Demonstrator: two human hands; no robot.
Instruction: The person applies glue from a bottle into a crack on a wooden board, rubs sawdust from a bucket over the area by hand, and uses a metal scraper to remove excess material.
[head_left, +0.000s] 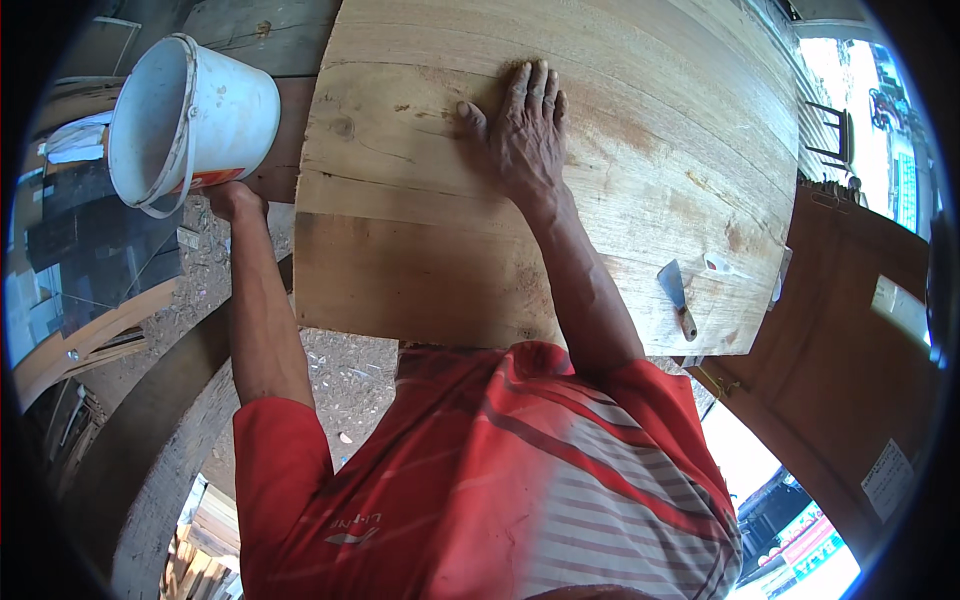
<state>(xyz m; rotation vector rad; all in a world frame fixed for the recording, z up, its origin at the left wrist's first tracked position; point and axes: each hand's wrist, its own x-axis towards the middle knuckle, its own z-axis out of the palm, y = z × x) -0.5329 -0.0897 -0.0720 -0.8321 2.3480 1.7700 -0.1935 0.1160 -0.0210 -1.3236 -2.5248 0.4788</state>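
My left hand (238, 201) is at the underside of a white plastic bucket (235, 110), gripping it, with most of its fingers hidden behind the bucket. The bucket is tipped over, its mouth toward the left and its white handle hanging across the side. On the wide wooden board (420, 270) my right hand (530, 145) lies flat, fingers stretched out and thumb apart. A putty knife (677, 298) with a worn handle rests on the board's near right part. Beside it lies a small white tool (722, 265) whose kind I cannot make out.
A brown wooden panel (840, 290) stands along the right side. Left of me are a curved wooden piece (165, 420) and dark glossy sheets (105, 240). Debris covers the ground (350, 375) below the board. Wood offcuts (195, 555) are piled at the lower left.
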